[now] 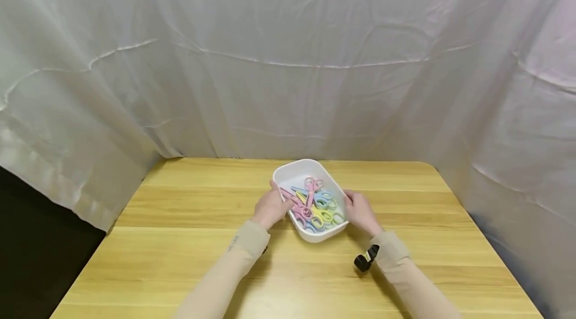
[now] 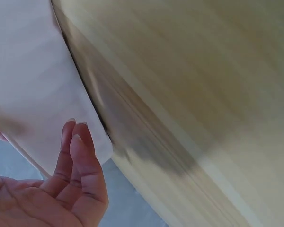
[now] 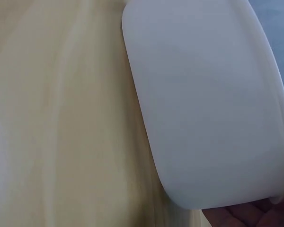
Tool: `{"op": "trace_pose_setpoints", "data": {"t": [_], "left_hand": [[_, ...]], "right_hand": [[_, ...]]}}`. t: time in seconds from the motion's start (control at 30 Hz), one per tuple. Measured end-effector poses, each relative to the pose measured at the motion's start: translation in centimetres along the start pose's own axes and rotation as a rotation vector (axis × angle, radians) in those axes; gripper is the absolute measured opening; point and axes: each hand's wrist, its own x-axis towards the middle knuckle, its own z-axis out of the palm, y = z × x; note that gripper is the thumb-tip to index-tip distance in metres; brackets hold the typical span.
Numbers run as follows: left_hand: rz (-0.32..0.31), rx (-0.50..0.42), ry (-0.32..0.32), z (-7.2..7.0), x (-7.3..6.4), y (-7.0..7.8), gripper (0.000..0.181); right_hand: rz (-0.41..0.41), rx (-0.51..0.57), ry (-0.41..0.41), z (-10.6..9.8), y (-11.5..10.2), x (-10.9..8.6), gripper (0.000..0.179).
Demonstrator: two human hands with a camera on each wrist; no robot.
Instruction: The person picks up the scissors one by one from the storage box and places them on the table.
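Note:
A white plastic bin (image 1: 321,235) with rounded corners sits at an angle on the table, holding several pairs of scissors in pastel colours. Pink scissors (image 1: 310,193) lie over blue scissors (image 1: 322,199), yellow scissors (image 1: 317,215) and green ones. My left hand (image 1: 269,207) grips the bin's left side, thumb over the rim; in the left wrist view its fingers (image 2: 89,172) lie along the outer wall. On the right side, my right hand (image 1: 361,213) holds the bin near a corner. Only a few of its fingers (image 3: 248,215) show in the right wrist view, partly hidden by the bin.
The wooden table (image 1: 180,259) has light planks. Behind it and at both sides hangs a pale grey curtain (image 1: 288,84). A dark area (image 1: 36,249) lies past the table's left edge. A black strap device (image 1: 366,259) is on the right wrist.

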Motion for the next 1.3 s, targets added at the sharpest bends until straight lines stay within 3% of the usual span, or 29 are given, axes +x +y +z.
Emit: {"op": "trace_pose_setpoints", "data": {"t": [0.27,0.7,1.0,1.3], "left_hand": [[0.004,-0.007,-0.002,-1.0,-0.2,-1.1,0.094],[0.006,0.058,-0.005,-2.6,-0.1,-2.5,0.086],[0.054,0.068,0.017,-3.8,0.1,-4.4,0.078],[0.042,0.086,0.027,-5.2,0.0,-6.3,0.067]], "right_hand": [[0.007,0.079,-0.028,0.8,-0.8,-0.5,0.039],[0.024,0.157,-0.071,2.0,-1.9,-1.3,0.039],[0.041,0.267,-0.103,3.3,-3.0,-1.9,0.032],[0.059,0.422,-0.282,4.2,-4.2,-2.0,0.037]]}}
